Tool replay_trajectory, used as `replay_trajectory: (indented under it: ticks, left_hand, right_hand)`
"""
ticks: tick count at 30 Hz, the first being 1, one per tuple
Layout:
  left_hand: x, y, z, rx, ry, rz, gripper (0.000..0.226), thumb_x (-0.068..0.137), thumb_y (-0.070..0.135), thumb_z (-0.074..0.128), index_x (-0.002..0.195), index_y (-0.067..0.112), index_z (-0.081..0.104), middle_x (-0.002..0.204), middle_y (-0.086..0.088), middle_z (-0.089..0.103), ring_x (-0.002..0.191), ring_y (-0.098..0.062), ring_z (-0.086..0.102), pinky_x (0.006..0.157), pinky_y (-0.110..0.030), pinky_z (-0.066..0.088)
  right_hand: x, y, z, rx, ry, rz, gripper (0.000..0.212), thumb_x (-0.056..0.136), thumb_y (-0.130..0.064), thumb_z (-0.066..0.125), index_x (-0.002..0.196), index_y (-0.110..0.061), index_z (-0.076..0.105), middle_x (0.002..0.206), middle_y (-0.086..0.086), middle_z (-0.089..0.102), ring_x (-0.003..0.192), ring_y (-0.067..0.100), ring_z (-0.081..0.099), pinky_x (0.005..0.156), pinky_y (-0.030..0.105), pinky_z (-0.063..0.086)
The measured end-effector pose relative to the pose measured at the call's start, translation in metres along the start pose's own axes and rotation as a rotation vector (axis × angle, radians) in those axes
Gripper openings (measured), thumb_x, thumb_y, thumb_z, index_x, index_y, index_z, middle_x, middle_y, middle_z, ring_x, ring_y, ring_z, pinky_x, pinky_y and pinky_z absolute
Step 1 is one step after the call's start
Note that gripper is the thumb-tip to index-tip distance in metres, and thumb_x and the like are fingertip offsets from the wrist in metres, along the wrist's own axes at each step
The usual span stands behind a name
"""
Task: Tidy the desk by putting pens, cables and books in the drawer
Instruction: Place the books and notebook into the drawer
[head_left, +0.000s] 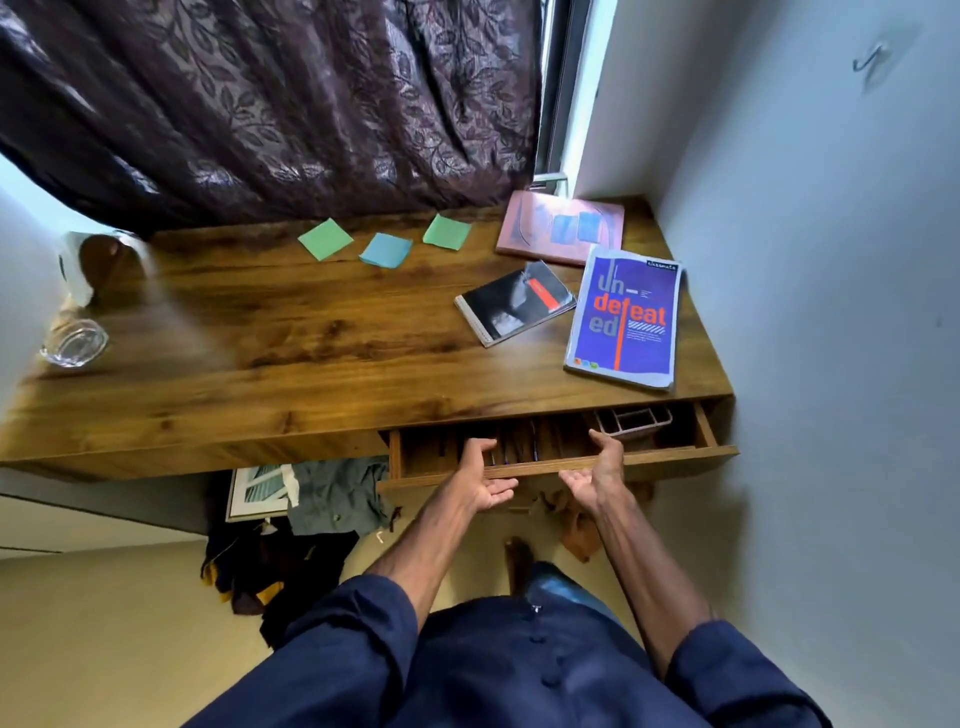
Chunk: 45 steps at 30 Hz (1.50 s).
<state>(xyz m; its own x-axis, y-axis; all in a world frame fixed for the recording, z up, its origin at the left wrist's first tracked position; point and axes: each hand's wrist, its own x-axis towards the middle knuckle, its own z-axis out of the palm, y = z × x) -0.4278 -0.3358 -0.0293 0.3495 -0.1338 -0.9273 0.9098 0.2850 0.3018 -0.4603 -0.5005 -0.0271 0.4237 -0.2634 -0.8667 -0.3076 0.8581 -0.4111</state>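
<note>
Scanning from frame left: an overturned jar (98, 262) and a glass (75, 343) sit at the left end of the desk (291, 332); both look fragile and are no part of the tidying.
Sticky notes: three small squares (385, 249) lie in a row at upper centre, flat and featherlight.
Drawer: the drawer (670, 454) hangs pulled out below the desk's front edge at centre right, with dark pens (534, 441) and a small tray (634, 418) inside.
Left hand: the left hand (485, 475) is open, palm turned up, fingers reaching over the drawer's front lip; it holds nothing.
Right hand: the right hand (597, 475) mirrors it, open and empty, thumb at the drawer's front edge.
Spiral notebook: the black one (517, 309) lies on the desk right of centre; likely light and bendy, best pinched at its bound edge.
Pink book: (561, 228) at upper right near the window, probably stiff.
Blue notebook: (626, 317) nearest the right edge, thin, floppy, with worn corners; supporting it along the spine should stop it sagging.
</note>
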Motion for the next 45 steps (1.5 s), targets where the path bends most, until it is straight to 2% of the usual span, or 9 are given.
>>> replay_trajectory:
  ticks: [4,7,9,12,15,28,35,39,45]
  left_hand:
    - [0.022,0.029,0.012,-0.108,0.042,0.013,0.081,0.089,0.039,0.063,0.151,0.000,0.029,0.146,-0.037,0.042,0.120,-0.046,0.061,0.107,-0.052,0.047]
    - [0.032,0.045,0.022,-0.162,0.066,0.025,0.071,0.088,0.034,0.058,0.146,-0.002,0.035,0.141,-0.038,0.046,0.121,-0.046,0.060,0.108,-0.052,0.045]
    - [0.033,0.054,0.029,-0.192,0.094,0.047,0.053,0.087,0.026,0.053,0.131,-0.003,0.046,0.138,-0.038,0.049,0.123,-0.047,0.059,0.111,-0.052,0.043]
    - [0.034,0.066,0.041,-0.257,0.152,0.082,0.015,0.086,0.018,0.047,0.095,0.008,0.054,0.139,-0.034,0.049,0.125,-0.048,0.056,0.115,-0.053,0.038]
    - [0.037,0.072,0.046,-0.320,0.172,0.095,0.007,0.083,0.016,0.046,0.083,0.013,0.053,0.139,-0.029,0.050,0.126,-0.047,0.053,0.114,-0.053,0.038]
    - [0.039,0.072,0.046,-0.194,0.170,0.112,0.006,0.074,0.013,0.048,0.078,0.013,0.051,0.126,-0.028,0.060,0.118,-0.043,0.058,0.110,-0.049,0.043]
    - [0.030,0.058,0.023,-0.141,0.070,0.176,0.012,0.087,0.011,0.045,0.079,0.010,0.054,0.119,-0.028,0.064,0.118,-0.035,0.063,0.097,-0.038,0.050]
    - [0.024,0.056,-0.008,-0.118,0.023,0.223,0.014,0.090,0.010,0.046,0.084,0.007,0.058,0.118,-0.022,0.067,0.113,-0.032,0.065,0.098,-0.038,0.051]
    - [-0.003,0.053,-0.071,-0.150,-0.074,0.208,0.017,0.093,0.009,0.047,0.086,0.006,0.063,0.103,-0.011,0.069,0.088,-0.023,0.066,0.079,-0.031,0.053]
  right_hand:
    - [0.024,-0.022,0.025,0.036,0.015,0.049,0.087,0.085,-0.029,0.065,0.157,-0.010,0.021,0.161,0.030,0.014,0.149,0.045,0.022,0.120,0.050,0.029]
    - [0.038,-0.039,0.044,0.054,0.028,0.100,0.088,0.087,-0.034,0.062,0.157,-0.004,0.018,0.162,0.029,0.014,0.149,0.042,0.023,0.119,0.049,0.030]
    - [0.047,-0.045,0.054,0.032,0.029,0.137,0.089,0.090,-0.039,0.059,0.156,0.002,0.015,0.161,0.030,0.017,0.148,0.042,0.026,0.120,0.048,0.029]
    - [0.056,-0.051,0.067,0.012,-0.010,0.180,0.090,0.093,-0.048,0.051,0.156,0.004,0.013,0.161,0.027,0.020,0.148,0.040,0.028,0.120,0.050,0.026]
    - [0.061,-0.058,0.074,0.025,0.003,0.194,0.090,0.094,-0.050,0.048,0.158,-0.002,0.008,0.163,0.025,0.015,0.150,0.042,0.023,0.121,0.054,0.024]
    - [0.061,-0.072,0.066,0.031,-0.081,0.231,0.104,0.083,-0.045,0.065,0.157,0.000,0.007,0.162,0.029,0.013,0.149,0.043,0.023,0.121,0.052,0.025]
    - [0.040,-0.057,0.052,0.003,-0.096,0.105,0.083,0.090,-0.039,0.061,0.152,0.005,0.027,0.151,0.033,0.037,0.139,0.042,0.042,0.114,0.045,0.038]
    - [0.014,-0.040,0.050,0.024,-0.128,0.033,0.069,0.093,-0.035,0.059,0.146,0.004,0.039,0.143,0.029,0.049,0.131,0.038,0.052,0.106,0.042,0.045]
    - [-0.036,0.016,0.038,0.060,-0.138,-0.028,0.058,0.098,-0.035,0.052,0.142,0.002,0.046,0.139,0.027,0.054,0.127,0.036,0.057,0.100,0.041,0.047]
